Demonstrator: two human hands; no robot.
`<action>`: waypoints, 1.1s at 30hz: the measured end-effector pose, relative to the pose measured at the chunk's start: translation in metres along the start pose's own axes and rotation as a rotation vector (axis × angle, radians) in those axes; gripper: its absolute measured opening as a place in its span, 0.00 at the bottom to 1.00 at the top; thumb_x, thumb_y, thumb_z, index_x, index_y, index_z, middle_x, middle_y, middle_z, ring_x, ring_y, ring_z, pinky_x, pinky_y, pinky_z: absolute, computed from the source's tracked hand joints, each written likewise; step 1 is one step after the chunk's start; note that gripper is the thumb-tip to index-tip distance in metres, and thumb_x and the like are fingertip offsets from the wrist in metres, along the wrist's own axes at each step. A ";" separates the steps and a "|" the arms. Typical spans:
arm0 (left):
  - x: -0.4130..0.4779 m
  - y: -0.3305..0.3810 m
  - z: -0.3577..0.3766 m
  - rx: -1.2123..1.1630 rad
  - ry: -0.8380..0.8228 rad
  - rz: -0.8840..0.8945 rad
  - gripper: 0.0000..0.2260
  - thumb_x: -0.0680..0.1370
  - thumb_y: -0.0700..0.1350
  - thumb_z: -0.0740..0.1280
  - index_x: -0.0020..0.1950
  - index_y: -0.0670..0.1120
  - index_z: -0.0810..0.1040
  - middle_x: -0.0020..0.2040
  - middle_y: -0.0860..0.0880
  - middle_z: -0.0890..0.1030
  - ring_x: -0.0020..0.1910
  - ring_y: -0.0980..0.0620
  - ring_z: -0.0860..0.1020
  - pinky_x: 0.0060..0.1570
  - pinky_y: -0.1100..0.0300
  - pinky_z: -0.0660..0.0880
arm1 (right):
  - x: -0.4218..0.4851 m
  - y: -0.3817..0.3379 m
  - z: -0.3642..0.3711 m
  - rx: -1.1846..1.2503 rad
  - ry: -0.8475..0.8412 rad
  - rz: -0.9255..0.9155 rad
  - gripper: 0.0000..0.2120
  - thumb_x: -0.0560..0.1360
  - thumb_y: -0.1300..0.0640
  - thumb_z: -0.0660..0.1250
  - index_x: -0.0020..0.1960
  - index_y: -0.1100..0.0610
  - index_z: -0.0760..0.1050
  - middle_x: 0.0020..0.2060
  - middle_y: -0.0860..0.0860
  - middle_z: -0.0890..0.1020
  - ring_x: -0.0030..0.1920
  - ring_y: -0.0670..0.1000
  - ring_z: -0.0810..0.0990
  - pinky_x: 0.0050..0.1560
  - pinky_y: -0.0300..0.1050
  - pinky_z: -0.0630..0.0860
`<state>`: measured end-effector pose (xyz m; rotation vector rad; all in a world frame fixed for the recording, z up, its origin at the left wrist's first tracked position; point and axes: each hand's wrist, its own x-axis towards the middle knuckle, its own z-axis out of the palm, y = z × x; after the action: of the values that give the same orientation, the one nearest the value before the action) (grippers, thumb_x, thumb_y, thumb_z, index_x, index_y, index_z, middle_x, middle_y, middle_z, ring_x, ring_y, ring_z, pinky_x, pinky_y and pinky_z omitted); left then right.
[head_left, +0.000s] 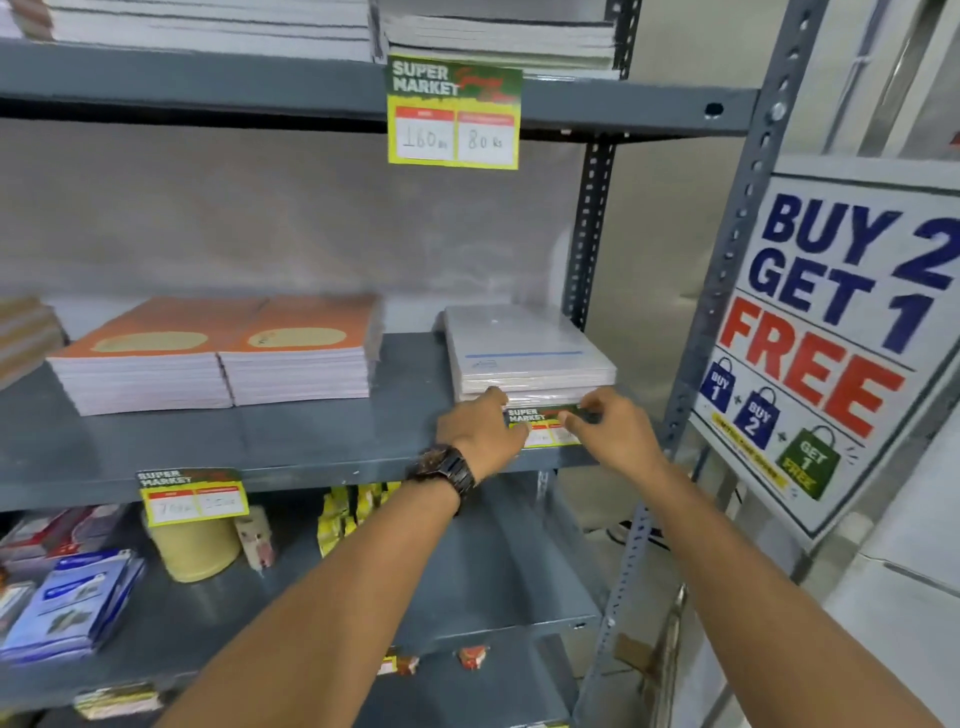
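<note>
A green and yellow "Super Market" price card (545, 426) lies at the front edge of the middle grey shelf (260, 447), just before a wrapped stack of white notebooks (524, 353). My left hand (480, 431), a dark watch on its wrist, pinches the card's left end. At the card's right end my right hand (613, 434) pinches it too. Both hands cover part of the card.
Two stacks of orange-covered notebooks (218, 353) sit to the left on the same shelf. Similar price cards hang from the upper shelf (453, 111) and the middle shelf's edge (192, 496). A "Buy 2 Get 1 Free" poster (831, 338) hangs at right. The lower shelf holds packets and a tape roll (195, 551).
</note>
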<state>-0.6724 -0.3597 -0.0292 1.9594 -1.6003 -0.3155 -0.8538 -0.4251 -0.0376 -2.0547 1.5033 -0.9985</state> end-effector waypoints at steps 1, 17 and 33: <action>0.005 0.005 0.004 -0.001 0.014 -0.024 0.22 0.70 0.58 0.66 0.61 0.52 0.72 0.56 0.48 0.83 0.56 0.42 0.80 0.56 0.50 0.77 | 0.003 0.001 0.001 0.017 -0.009 -0.004 0.16 0.70 0.48 0.74 0.52 0.57 0.78 0.50 0.55 0.84 0.52 0.55 0.81 0.51 0.46 0.75; -0.028 0.010 0.007 -0.482 0.180 0.074 0.04 0.71 0.42 0.75 0.44 0.48 0.83 0.38 0.55 0.82 0.33 0.66 0.78 0.36 0.76 0.71 | -0.019 0.004 -0.014 0.493 -0.217 -0.096 0.07 0.68 0.63 0.77 0.39 0.52 0.82 0.38 0.53 0.86 0.40 0.55 0.84 0.48 0.58 0.80; -0.040 0.005 0.042 -0.137 0.219 0.127 0.02 0.73 0.48 0.72 0.44 0.51 0.81 0.40 0.53 0.83 0.36 0.56 0.76 0.39 0.59 0.75 | -0.046 0.020 0.013 0.127 0.024 -0.171 0.04 0.70 0.60 0.75 0.43 0.53 0.83 0.38 0.46 0.85 0.38 0.43 0.81 0.40 0.29 0.73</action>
<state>-0.7081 -0.3339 -0.0671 1.7172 -1.5109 -0.1496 -0.8641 -0.3896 -0.0740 -2.1138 1.2569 -1.1562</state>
